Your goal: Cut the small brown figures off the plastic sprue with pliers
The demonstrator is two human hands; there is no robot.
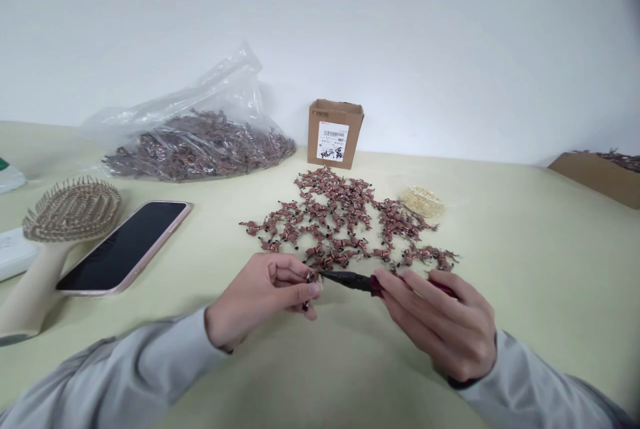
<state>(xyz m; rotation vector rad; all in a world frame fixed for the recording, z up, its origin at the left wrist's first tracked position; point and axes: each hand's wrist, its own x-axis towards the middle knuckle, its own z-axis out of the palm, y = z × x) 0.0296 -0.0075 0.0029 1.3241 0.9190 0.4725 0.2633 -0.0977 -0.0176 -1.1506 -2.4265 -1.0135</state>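
Note:
Between the thumb and fingers of my left hand is a small brown animal figurine, mostly covered by the fingertips. My right hand is wrapped round the dark red handles of needle-nose pliers. The black jaws point left, and their tip meets the figurine at my left fingertips; whether they grip a part of it is too small to tell. Just beyond both hands, many similar brown reindeer-like figurines lie in a loose pile on the pale green table.
A clear plastic bag of brown figurines lies at the back left. Behind the pile stands an open cardboard box. Small gold pieces lie right of it. A phone and a hairbrush are at left, another carton far right.

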